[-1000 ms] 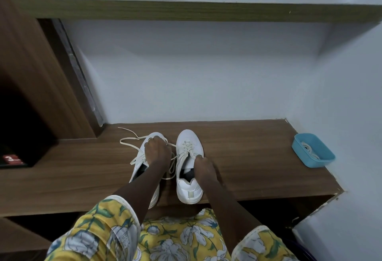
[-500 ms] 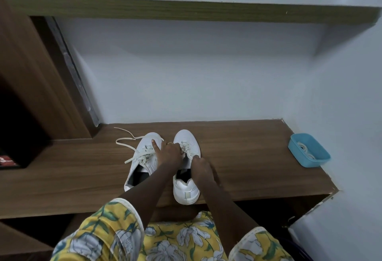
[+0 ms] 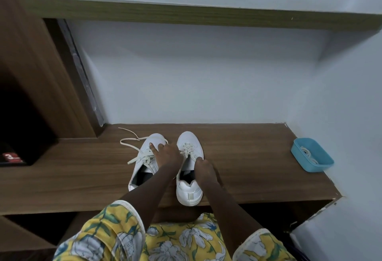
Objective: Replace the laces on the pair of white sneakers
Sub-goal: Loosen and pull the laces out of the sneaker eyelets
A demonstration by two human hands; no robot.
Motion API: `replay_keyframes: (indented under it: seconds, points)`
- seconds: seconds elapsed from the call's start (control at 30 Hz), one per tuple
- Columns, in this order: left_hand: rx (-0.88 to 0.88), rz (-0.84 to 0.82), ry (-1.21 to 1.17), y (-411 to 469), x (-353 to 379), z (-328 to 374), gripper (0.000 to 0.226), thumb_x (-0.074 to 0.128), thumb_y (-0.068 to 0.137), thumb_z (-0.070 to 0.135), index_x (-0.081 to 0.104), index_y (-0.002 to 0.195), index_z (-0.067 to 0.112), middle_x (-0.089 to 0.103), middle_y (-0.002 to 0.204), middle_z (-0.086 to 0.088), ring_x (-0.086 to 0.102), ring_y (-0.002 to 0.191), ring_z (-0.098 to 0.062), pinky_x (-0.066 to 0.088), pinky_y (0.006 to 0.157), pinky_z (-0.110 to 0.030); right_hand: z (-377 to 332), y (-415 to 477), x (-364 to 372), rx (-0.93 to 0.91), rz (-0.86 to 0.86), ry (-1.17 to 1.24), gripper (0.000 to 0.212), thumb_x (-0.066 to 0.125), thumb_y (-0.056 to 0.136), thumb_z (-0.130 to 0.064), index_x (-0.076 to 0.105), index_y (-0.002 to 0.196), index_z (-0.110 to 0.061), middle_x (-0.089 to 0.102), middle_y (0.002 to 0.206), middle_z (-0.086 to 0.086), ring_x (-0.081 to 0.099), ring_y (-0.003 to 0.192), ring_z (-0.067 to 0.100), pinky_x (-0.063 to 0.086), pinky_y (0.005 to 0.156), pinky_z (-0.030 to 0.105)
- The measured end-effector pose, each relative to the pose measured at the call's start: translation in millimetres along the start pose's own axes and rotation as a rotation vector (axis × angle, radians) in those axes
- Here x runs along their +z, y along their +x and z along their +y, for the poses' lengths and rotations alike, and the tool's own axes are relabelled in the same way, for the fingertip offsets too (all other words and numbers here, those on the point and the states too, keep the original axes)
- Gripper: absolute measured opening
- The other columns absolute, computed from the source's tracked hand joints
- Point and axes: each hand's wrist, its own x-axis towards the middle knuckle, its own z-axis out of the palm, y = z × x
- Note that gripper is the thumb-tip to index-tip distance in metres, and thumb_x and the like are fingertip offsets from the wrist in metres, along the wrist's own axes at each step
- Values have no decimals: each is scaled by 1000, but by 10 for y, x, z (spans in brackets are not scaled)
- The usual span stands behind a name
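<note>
Two white sneakers stand side by side on the wooden ledge (image 3: 258,157), toes towards the wall. The left sneaker (image 3: 142,163) has its lace undone, with loose lace ends (image 3: 129,141) trailing off to the left. The right sneaker (image 3: 189,188) is laced. My left hand (image 3: 168,155) lies between the two shoes, one finger stretched over the left sneaker, and it pinches a lace strand (image 3: 183,153) of the right sneaker. My right hand (image 3: 203,169) grips the right side of the right sneaker near its opening.
A blue plastic tray (image 3: 314,166) holding white laces (image 3: 307,153) sits at the ledge's far right by the wall. A wooden cabinet side rises on the left, with a dark cubby holding a red item (image 3: 10,156). A shelf (image 3: 186,15) runs overhead.
My left hand left the top of the left sneaker and moved right to the right sneaker's laces. My right hand slid a little forward along the right sneaker.
</note>
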Motion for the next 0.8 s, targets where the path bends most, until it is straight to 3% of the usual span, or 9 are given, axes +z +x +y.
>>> replay_keyframes:
  seconds: [0.13,0.33,0.57,0.63,0.7,0.8]
  points:
    - [-14,27,-1,3,5,2,26,42,89,17,62,105,15,65,103,-5,50,113,-27,2,115,-54,4,0,-2,-2,2,-6,26,42,97,-4,47,122,-2,59,121,15,61,109,26,48,82,29]
    - [-160,71,-80,131,69,-227,22,51,89,29,63,98,14,67,101,-5,56,110,-27,12,116,-51,9,15,3,-1,9,-47,26,39,95,1,48,120,-2,60,120,14,61,108,27,48,81,31]
    - [-117,18,-44,95,112,-308,30,45,93,28,63,106,8,63,114,-12,54,114,-29,26,111,-45,16,1,21,-17,19,-45,25,38,97,-3,47,121,-2,60,120,15,61,108,28,49,82,33]
    - [-82,42,-50,93,138,-274,34,39,96,29,60,113,9,60,119,-12,50,118,-30,22,113,-47,19,12,34,-28,44,-37,24,38,100,-14,47,119,-2,62,117,15,62,106,29,49,80,34]
    - [7,76,-88,88,148,-233,31,40,95,26,62,113,13,61,116,-10,50,117,-29,15,113,-49,24,24,62,-30,108,-17,37,33,102,-36,50,114,-5,65,109,12,64,99,29,47,72,34]
    - [183,92,-161,60,150,-169,37,37,92,27,68,100,9,66,103,-10,57,103,-27,29,103,-38,-4,19,75,-40,249,2,44,27,102,-44,55,112,-11,67,101,9,66,93,26,43,65,29]
